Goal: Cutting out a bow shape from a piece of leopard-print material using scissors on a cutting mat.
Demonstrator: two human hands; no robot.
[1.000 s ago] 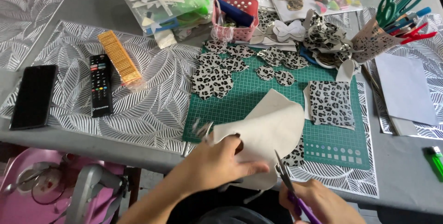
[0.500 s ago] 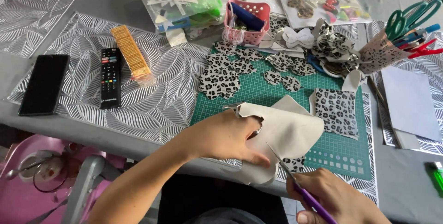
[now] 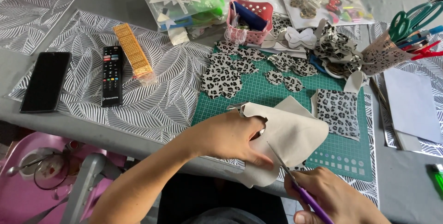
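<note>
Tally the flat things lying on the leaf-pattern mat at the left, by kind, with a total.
Black phone: 1
Black remote control: 1
Gold glitter strip: 1
Total: 3

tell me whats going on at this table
A person is cutting a beige sheet of material with purple-handled scissors. The left hand holds the sheet up over a green cutting mat, while the right hand works the scissors into its lower edge. Leopard-print cutouts lie on the mat, with a leopard-print square to the right. A remote control and a phone lie off to the left.
</note>
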